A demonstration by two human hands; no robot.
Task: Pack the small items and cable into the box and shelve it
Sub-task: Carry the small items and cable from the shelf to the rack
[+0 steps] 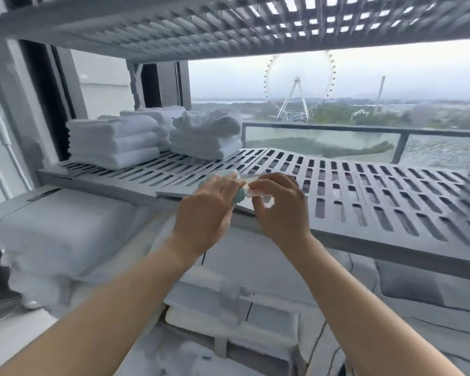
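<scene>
I see folded white towels (114,142) at the back left corner of the shelf (364,185). Over its front edge my left hand (204,210) curls round a pale green item (239,198). Touching it, my right hand (280,210) pinches a small clear item (255,189); both items are blurred.

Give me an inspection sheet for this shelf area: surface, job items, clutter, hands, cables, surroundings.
Surface: grey slotted shelf.
Job's things: small pale green item and a clear piece, both held over the shelf's front edge; no box identifiable.
Clutter: stacks of folded white towels at the shelf's back left.
Hands: left hand grips the green item; right hand pinches the clear piece.
Cables: thin dark line below the shelf, lower right, probably a cable.
Surroundings: upper shelf overhead; window behind, with a Ferris wheel outside.
</scene>
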